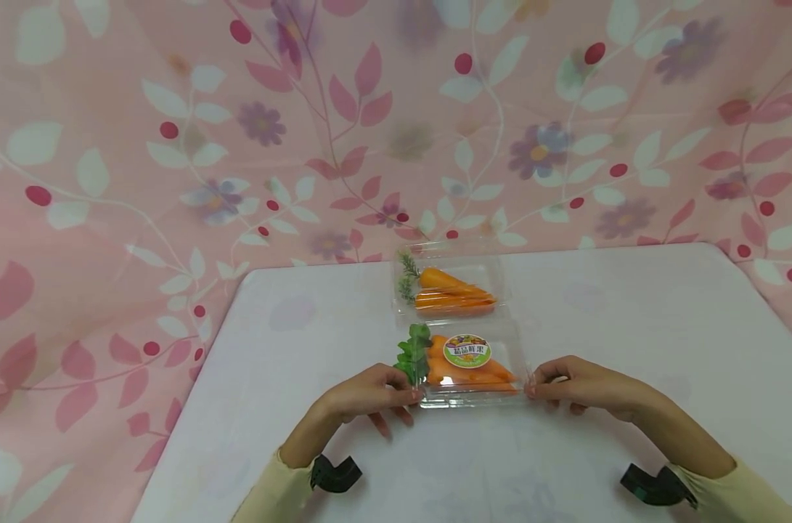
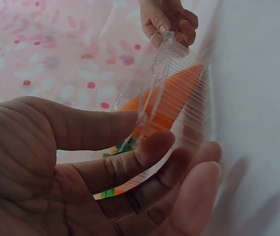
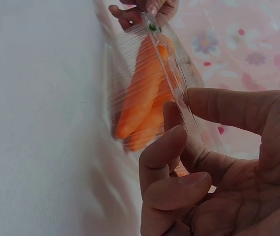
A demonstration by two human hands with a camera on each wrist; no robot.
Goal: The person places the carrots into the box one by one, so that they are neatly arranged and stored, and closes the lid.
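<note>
A clear plastic clamshell box [image 1: 474, 400] with a closed lid holds orange carrots [image 1: 457, 373]. Their green leaves [image 1: 413, 351] lie at its left end, and an oval fruit label [image 1: 467, 351] sits on the lid. My left hand [image 1: 372, 392] pinches the rim at the near left corner between thumb and forefinger. At the near right corner, my right hand [image 1: 585, 386] pinches the rim the same way. Both wrist views show the thumbs on top of the rim, with ribbed side walls [image 2: 191, 101] below and carrots [image 3: 145, 93] visible through the plastic.
Just behind stands another clear box [image 1: 494, 267] with thinner carrots [image 1: 454, 290] and feathery green tops [image 1: 406, 276]. A white cloth covers the table [image 1: 291, 349]. Pink floral fabric [image 1: 343, 145] hangs along the back and left edges.
</note>
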